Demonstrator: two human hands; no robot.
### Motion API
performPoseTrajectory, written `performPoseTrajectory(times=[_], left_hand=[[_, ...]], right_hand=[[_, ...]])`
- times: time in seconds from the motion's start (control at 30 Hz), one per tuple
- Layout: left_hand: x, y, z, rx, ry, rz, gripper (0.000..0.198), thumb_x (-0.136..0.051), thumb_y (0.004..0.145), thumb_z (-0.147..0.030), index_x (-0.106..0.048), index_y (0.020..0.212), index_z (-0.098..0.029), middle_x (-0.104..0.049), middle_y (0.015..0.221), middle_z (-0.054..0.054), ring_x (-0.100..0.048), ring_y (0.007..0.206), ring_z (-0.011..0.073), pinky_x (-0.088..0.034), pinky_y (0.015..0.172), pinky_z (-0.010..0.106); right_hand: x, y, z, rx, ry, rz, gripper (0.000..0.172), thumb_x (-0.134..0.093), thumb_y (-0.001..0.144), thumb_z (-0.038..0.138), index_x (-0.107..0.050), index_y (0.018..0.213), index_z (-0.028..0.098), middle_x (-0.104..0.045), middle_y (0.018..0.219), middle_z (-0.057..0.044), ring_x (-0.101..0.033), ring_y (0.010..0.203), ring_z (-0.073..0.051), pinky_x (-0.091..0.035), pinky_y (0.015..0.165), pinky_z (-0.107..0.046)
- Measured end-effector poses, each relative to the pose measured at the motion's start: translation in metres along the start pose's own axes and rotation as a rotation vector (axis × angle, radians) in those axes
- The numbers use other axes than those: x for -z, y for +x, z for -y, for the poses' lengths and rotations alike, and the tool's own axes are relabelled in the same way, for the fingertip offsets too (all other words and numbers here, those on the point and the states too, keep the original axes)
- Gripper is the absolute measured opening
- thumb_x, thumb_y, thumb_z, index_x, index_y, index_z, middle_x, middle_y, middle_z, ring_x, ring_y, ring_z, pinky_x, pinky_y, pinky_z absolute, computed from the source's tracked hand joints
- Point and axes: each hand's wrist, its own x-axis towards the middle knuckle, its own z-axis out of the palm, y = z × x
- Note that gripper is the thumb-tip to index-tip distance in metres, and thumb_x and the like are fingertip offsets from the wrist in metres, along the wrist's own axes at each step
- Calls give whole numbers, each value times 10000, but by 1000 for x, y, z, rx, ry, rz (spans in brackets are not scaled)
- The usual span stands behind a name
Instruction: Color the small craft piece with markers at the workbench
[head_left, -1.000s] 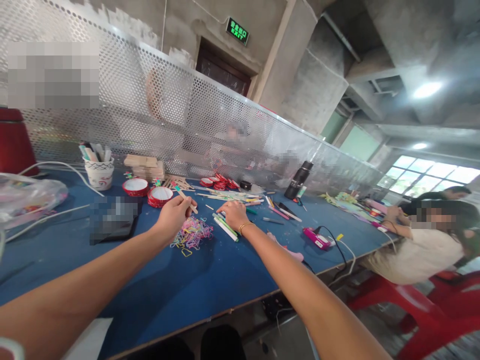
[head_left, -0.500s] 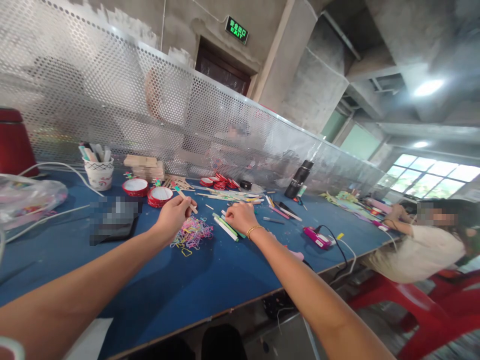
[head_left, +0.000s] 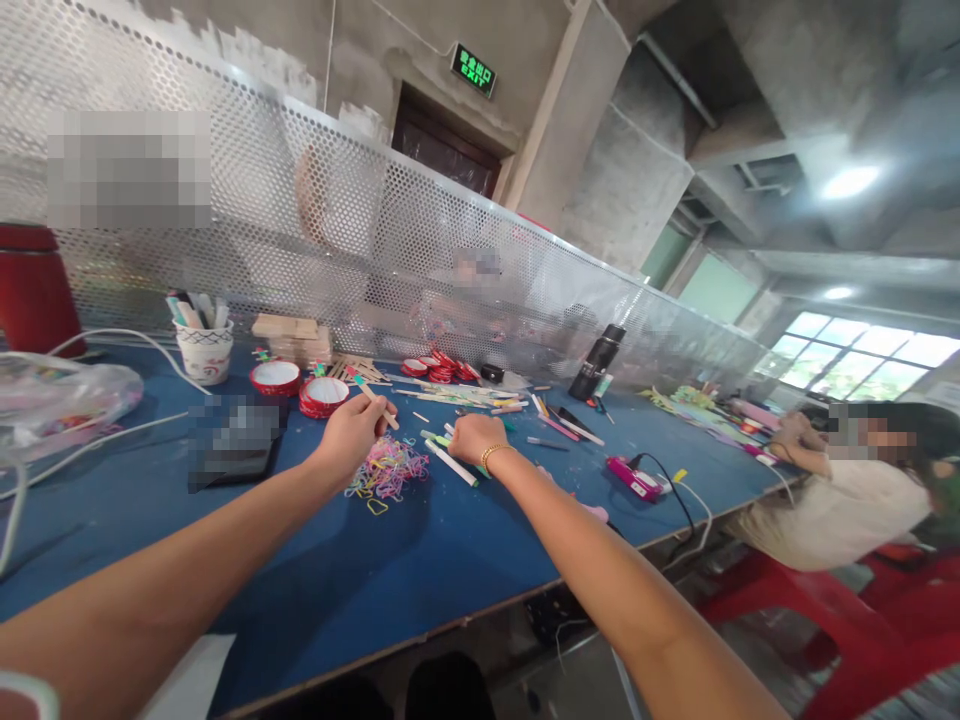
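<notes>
Left hand (head_left: 356,432) pinched a wooden stick (head_left: 364,385), long axis slanted, coloured end pointed away and leftward, right hand (head_left: 478,440) curled beside markers (head_left: 453,464), its hold unclear

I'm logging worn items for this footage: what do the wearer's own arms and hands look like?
Both forearms are bare, with no sleeves in view. The left hand and right hand are ungloved. A thin gold-coloured bracelet circles the right wrist; nothing shows on the left.
</notes>
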Motion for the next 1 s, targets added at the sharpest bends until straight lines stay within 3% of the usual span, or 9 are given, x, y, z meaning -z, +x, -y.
performPoseTrajectory(times=[0.23,0.37,0.5,0.6,0.67,0.77,0.87,0.97,1.0], left_hand=[[1,0,-1,-12,9,23,220,-468,849,-251,-567,699,-123,-403,454,-52,-299,417,55,-189,420,193],[2,-2,-1,43,61,102,220,-464,857,-277,-568,726,-135,-400,455,-56,-292,398,54,-175,407,195],[1,-7,3,126,131,250,238,-448,861,-336,-566,756,-158,-400,439,-62,-275,361,59,-158,390,201],[-1,-8,8,190,209,325,260,-436,854,-352,-558,726,-162,-419,434,-53,-272,349,60,-157,389,206],[-1,-8,11,211,244,365,267,-465,832,-386,-560,717,-164,-424,432,-52,-276,350,63,-159,393,210],[0,-7,14,216,252,368,275,-534,782,-429,-573,728,-163,-429,445,-53,-291,369,64,-168,407,213],[1,-7,15,208,243,351,286,-558,764,-430,-595,728,-149,-409,451,-55,-283,392,61,-164,424,217],[0,-9,14,188,237,307,304,-573,757,-447,-607,723,-146,-401,479,-56,-273,406,57,-168,432,222],[-1,-11,13,184,235,286,309,-577,755,-454,-604,723,-149,-420,504,-53,-284,410,56,-176,431,220]], right_hand=[[24,2,-16,28,0,70,189,-702,640,272,-722,797,168,-724,848,-127,-676,835,-262,-469,657,-301],[42,-7,-34,62,82,37,127,-658,688,250,-702,793,194,-689,686,-47,-641,681,-192,-441,592,-262],[44,-19,-30,313,911,-100,252,-576,754,229,-633,1000,232,-594,616,55,-519,508,-91,-404,509,-202],[38,-25,-2,377,1498,-107,182,-544,778,267,-624,935,219,-534,660,58,-486,513,-69,-429,509,-198],[36,-25,19,393,1753,-143,207,-570,780,305,-615,959,210,-521,685,51,-509,569,-78,-466,554,-212],[35,-21,42,488,1933,-173,368,-645,752,348,-567,1089,222,-560,803,31,-569,687,-99,-511,682,-263],[26,-17,52,531,1880,-353,459,-755,664,297,-553,1072,234,-559,796,47,-566,687,-96,-499,709,-257],[7,-17,57,337,1813,-556,206,-648,793,384,-545,846,214,-476,574,86,-470,497,-79,-451,578,-237],[0,-19,58,288,1810,-581,218,-561,856,413,-527,784,210,-414,491,99,-424,448,-78,-437,562,-237]])
